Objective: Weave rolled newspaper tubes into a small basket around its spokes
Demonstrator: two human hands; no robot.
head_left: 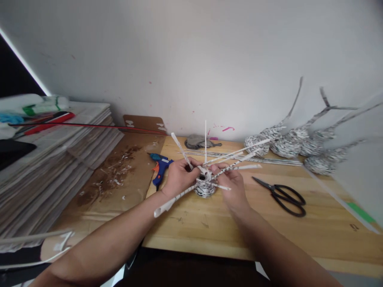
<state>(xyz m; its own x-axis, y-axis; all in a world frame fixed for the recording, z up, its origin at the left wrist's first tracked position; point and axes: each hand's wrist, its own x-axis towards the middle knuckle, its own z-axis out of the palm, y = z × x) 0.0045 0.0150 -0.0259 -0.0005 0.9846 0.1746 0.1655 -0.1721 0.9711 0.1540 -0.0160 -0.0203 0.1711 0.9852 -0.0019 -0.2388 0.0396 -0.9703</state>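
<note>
A small round basket woven from rolled newspaper [205, 189] rests on the wooden table, with several paper tubes sticking out around its rim. My left hand [181, 175] is closed at the rim's left side, thumb and fingers pinching the paper there. On the other side my right hand [235, 189] grips a paper tube near the rim, its fingers partly hidden behind the tubes. One wide-ended tube [167, 206] points down and left beneath my left wrist. Another tube [205, 139] stands upright behind the basket.
A blue glue gun [162, 171] lies left of my left hand, black scissors [283, 195] to the right. Several finished woven pieces [287, 145] line the wall, behind loose paper rods [278, 161]. A grey cloth [199, 141] lies at the back. Stacked newspapers [89, 119] rise on the left.
</note>
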